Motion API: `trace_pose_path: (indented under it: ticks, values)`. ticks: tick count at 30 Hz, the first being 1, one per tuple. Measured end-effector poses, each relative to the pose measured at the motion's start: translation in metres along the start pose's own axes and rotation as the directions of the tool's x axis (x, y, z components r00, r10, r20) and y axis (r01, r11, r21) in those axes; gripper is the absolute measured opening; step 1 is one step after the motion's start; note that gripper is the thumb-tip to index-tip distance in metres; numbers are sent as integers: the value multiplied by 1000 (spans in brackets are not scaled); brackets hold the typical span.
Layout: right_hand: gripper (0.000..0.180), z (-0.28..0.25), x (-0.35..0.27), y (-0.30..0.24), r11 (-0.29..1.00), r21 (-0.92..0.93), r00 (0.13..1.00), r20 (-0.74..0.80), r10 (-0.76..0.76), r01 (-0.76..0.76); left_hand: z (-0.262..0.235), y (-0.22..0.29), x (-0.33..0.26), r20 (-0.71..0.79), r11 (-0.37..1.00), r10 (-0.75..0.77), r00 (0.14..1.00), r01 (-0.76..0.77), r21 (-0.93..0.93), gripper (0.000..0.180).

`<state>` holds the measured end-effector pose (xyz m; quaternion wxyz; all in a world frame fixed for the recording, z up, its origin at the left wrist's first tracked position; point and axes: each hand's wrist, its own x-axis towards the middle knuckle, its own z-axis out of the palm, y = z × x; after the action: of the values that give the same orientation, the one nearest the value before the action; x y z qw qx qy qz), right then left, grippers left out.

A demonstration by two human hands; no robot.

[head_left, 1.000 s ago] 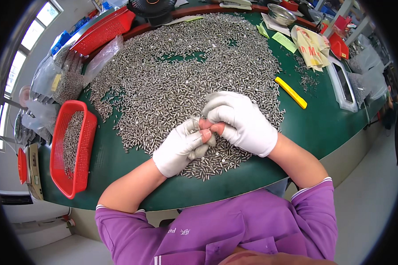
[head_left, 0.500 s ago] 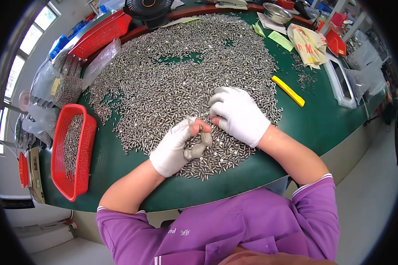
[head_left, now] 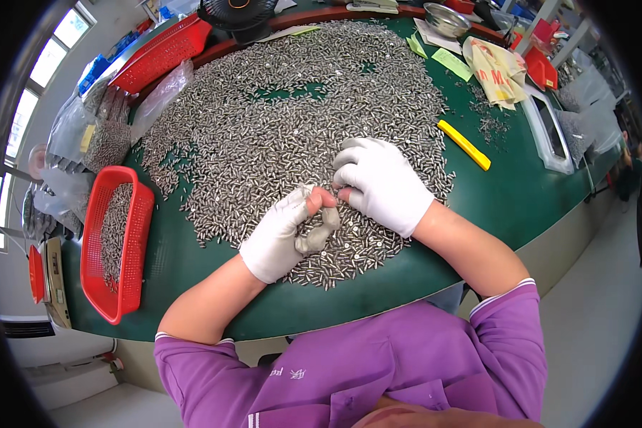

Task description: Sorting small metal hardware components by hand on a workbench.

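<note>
A wide layer of small silver metal pins [head_left: 257,150] covers much of the green table. My left hand [head_left: 282,232], in a white glove with bare fingertips and greyed fingers, is closed over the near part of the layer, thumb and index curled toward each other. Whatever is pinched there is too small to make out. Just to its right, my right hand [head_left: 381,182] wears a white glove with the thumb tip bare. Its fingers bend down onto the pins, thumb close to the left fingertips. What they hold, if anything, is hidden.
At the left stands a red basket [head_left: 144,235] partly filled with pins. A yellow tool [head_left: 464,145] lies right of the pins, near a cloth bag [head_left: 496,71] and a white frame [head_left: 549,132]. A black fan [head_left: 239,18] and a steel bowl [head_left: 447,20] sit at the back.
Both hands have shifted only very slightly. A small metal pin that showed at my left fingertips is no longer distinct there. The pins and basket look the same.
</note>
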<state>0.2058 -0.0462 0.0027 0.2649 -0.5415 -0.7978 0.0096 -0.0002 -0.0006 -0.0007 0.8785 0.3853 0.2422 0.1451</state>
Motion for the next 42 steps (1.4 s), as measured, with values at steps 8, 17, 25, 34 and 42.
trace_pose_path:
  ticks: [8,17,25,34,42]
  values:
    - [23,-13,4,7,954,235,974,-170,-148,186,3,-1,0,0,999,-3,1000,3,-32,25]
    - [29,-13,2,2,865,432,966,-143,-215,257,-2,-5,-1,21,1000,-9,1000,9,-9,21]
    - [22,-12,-6,19,999,34,997,72,27,-30,5,3,-1,-23,999,-41,999,41,25,30]
    - [16,-16,-1,9,986,167,1000,11,27,-28,1,1,-1,9,998,2,1000,-2,66,34]
    - [18,-19,3,-6,913,341,973,-129,-191,225,1,-1,0,65,999,8,998,-10,41,28]
